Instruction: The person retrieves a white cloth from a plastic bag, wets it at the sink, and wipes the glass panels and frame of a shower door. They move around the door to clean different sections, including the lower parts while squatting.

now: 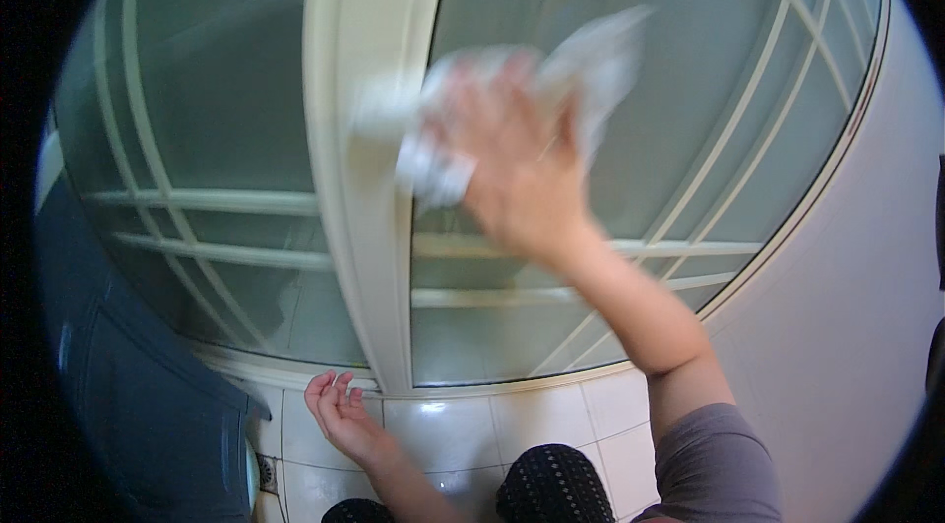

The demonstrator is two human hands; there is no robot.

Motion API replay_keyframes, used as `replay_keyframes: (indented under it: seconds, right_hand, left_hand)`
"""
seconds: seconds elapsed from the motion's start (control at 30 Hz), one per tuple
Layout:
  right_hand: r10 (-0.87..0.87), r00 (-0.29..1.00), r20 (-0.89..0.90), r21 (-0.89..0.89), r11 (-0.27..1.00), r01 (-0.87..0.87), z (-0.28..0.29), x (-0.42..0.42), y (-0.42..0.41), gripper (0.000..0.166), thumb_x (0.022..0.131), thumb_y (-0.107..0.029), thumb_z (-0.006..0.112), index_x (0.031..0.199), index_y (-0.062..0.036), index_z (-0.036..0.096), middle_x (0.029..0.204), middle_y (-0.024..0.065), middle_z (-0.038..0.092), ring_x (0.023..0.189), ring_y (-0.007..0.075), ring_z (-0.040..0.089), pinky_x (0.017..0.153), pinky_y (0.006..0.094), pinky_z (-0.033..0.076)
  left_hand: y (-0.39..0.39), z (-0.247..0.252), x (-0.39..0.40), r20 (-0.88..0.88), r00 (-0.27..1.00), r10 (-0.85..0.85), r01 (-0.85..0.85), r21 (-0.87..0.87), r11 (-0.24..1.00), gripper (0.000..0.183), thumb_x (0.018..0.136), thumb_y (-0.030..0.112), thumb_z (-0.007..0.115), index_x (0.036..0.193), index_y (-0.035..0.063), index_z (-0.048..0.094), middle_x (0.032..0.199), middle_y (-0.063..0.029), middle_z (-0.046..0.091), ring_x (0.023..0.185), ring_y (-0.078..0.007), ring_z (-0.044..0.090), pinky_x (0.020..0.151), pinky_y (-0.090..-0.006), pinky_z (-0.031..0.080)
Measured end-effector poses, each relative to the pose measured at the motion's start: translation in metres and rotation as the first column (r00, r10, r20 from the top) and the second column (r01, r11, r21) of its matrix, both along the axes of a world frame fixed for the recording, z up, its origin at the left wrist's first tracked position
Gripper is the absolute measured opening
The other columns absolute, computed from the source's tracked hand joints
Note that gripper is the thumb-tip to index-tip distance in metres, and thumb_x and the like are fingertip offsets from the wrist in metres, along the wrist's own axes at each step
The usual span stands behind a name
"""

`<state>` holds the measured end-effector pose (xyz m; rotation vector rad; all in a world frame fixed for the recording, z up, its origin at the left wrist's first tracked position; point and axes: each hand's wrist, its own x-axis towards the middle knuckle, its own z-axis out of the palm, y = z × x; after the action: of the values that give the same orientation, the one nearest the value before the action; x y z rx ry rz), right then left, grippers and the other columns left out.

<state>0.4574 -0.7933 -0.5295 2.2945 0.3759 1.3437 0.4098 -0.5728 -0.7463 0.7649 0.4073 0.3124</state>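
Note:
My right hand [517, 154], blurred by motion, is spread over a crumpled white cloth [602, 54] with the fingers pressing on it. The cloth lies against the glass pane [664, 139] of a cream-framed door, and its left end overlaps the upright frame [365, 154]. Whether it is fabric or paper the blur does not settle. Low on the left, my left hand [343, 408] hangs in front of the door's bottom rail with its fingers loosely curled apart. Nothing is in it.
A second glazed panel [229, 80] with cream bars stands on the left. Below it is a dark blue panelled cabinet [162, 390]. White tiles [443, 431] cover the floor, with a small drain [267, 475] beside the cabinet. A pale wall [834, 346] closes off the right side.

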Motion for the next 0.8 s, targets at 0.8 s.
replay_keyframes:
  seconds: [0.8]
  right_hand:
    - [0.112, 0.991, -0.071, -0.031, 0.993, -0.114, 0.525, -0.037, -0.084, 0.052, 0.085, -0.027, 0.046, 0.136, -0.0309, 0.045, 0.147, -0.0012, 0.036, 0.134, 0.021, 0.034, 0.112, 0.0509, 0.014]
  left_hand:
    - [0.009, 0.585, -0.009, 0.072, 0.964, -0.257, 0.154, 0.635, 0.757, 0.014, 0.09, 0.012, 0.045, 0.103, 0.0093, 0.047, 0.095, -0.0016, 0.049, 0.082, -0.0112, 0.053, 0.069, -0.0234, 0.039]
